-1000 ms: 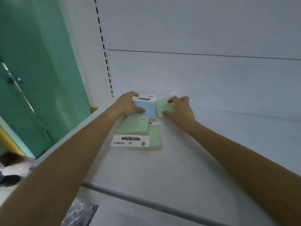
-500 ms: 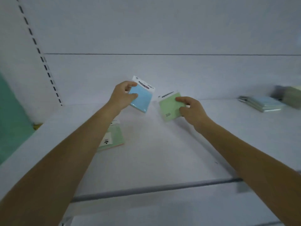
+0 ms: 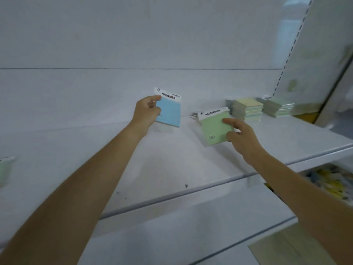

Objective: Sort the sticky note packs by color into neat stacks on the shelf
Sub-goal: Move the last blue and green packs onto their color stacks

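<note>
Sticky note packs, both lifted mid-frame: blue pack (image 3: 170,113) pinched in left hand (image 3: 146,113), green pack (image 3: 215,129) gripped by right hand (image 3: 241,136). White shelf (image 3: 76,159) bare across centre and left. Two stacks (image 3: 247,109) sit upper right near the upright; front lip runs lower right.

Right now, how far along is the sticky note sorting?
Partly done: two stacks already sit at the shelf's right end. In hand: the left hand holds a blue pack, the right hand a green pack. Left: placing both, plus a greenish pack at far left.
</note>
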